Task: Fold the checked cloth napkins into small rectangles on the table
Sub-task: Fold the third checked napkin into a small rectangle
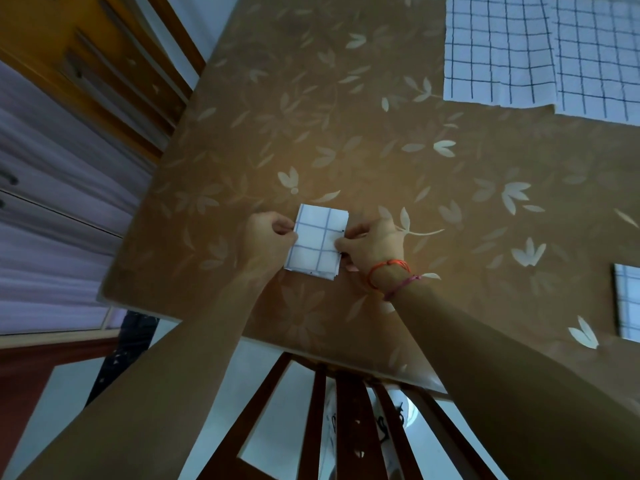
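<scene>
The folded napkin (317, 242) lay as a small rectangle near the middle of the table (311, 116). The left hand (266, 242) pinched its 9 o'clock edge, and the right hand (374, 244) pinched its 3 o'clock edge. At 1 o'clock, 2 more lay spread: a flat napkin (498, 50) and beside it a second flat napkin (602, 53).

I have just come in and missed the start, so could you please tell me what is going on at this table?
A person is folding checked napkins. The left hand and right hand pinch opposite sides of a small folded napkin on the leaf-patterned table. Two unfolded napkins lie flat at the far right, and another checked piece shows at the right edge.
</scene>
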